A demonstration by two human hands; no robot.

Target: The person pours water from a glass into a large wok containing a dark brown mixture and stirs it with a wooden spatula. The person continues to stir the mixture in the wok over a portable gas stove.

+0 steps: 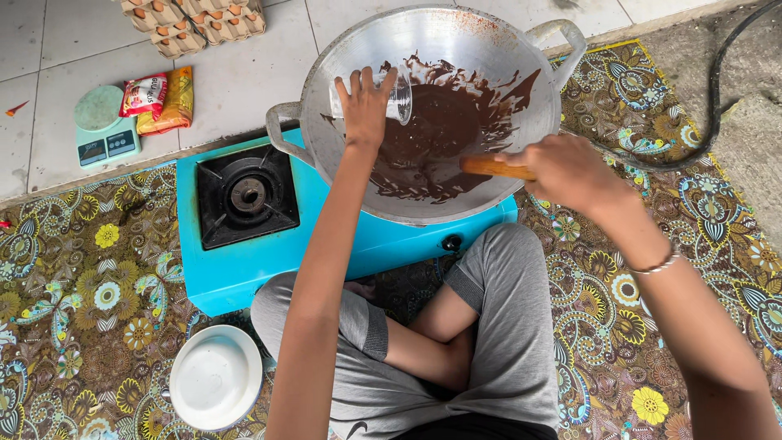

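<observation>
Brown chocolate batter filled the aluminium wok at upper centre; the left hand gripped a tilted clear glass over it, the right hand closed around a wooden handle.

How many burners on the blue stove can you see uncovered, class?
1. The uncovered burner sits on the left side of the blue stove. The metal wok covers the right side, so a second burner may be hidden beneath it.
</observation>
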